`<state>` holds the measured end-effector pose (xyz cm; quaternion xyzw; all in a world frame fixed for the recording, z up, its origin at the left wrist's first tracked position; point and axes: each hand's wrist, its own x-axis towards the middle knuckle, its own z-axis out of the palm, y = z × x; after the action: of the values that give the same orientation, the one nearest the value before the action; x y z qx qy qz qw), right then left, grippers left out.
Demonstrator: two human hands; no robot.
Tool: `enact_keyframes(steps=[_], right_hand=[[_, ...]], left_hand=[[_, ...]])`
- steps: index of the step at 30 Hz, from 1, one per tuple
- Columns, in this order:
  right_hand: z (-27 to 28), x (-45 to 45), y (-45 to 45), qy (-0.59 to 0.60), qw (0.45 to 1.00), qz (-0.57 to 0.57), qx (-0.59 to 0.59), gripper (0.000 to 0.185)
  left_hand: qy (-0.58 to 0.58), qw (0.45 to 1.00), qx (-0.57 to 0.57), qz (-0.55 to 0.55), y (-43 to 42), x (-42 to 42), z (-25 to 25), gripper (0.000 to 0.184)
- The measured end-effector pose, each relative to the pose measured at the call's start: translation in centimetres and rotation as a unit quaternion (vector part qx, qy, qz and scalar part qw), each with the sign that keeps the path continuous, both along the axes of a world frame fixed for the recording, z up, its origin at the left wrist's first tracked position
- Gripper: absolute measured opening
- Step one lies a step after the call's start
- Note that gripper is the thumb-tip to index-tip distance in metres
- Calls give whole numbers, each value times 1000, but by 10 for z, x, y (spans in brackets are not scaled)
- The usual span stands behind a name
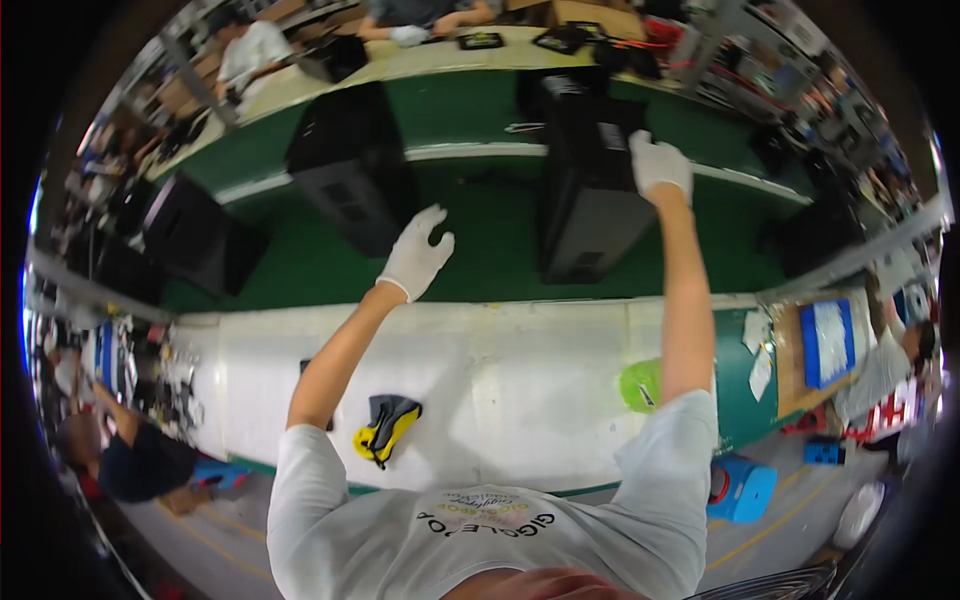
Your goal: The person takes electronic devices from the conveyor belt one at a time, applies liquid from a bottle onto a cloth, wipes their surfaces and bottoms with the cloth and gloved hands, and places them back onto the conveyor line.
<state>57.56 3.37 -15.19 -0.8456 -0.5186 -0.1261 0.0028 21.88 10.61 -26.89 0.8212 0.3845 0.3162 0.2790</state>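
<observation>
Both of my hands wear white gloves. My right hand [664, 170] is at the upper right edge of a tall black speaker cabinet [598, 190], its fingers bent against the side. A pale label shows near that cabinet's top. My left hand [416, 258] is held up over the near edge of the green line, thumb and fingers apart, with nothing in it. Just beyond it stands another black speaker cabinet [350, 180], and I see a gap between them. On the white bench below lie a black and yellow tool [388, 428] and a bright green roundish item [640, 385].
More black cabinets stand on the green belt [480, 240] at the left [195, 235] and right [820, 225]. A blue tray [828, 342] is at the bench's right end. Co-workers sit across the line and at both sides. A blue stool [742, 490] is at lower right.
</observation>
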Motion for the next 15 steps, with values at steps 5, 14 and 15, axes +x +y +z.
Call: enact_keyframes(steps=[5, 14, 15], right_hand=[[-18, 18, -8, -36, 996, 17, 82, 31], [37, -66, -20, 104, 925, -25, 365, 42], [38, -76, -18, 98, 918, 16, 385, 38]], left_hand=[[-39, 915, 329, 232, 48, -57, 95, 37], [-386, 887, -200, 156, 159, -89, 61, 57], [-400, 882, -210, 132, 142, -84, 68, 57]])
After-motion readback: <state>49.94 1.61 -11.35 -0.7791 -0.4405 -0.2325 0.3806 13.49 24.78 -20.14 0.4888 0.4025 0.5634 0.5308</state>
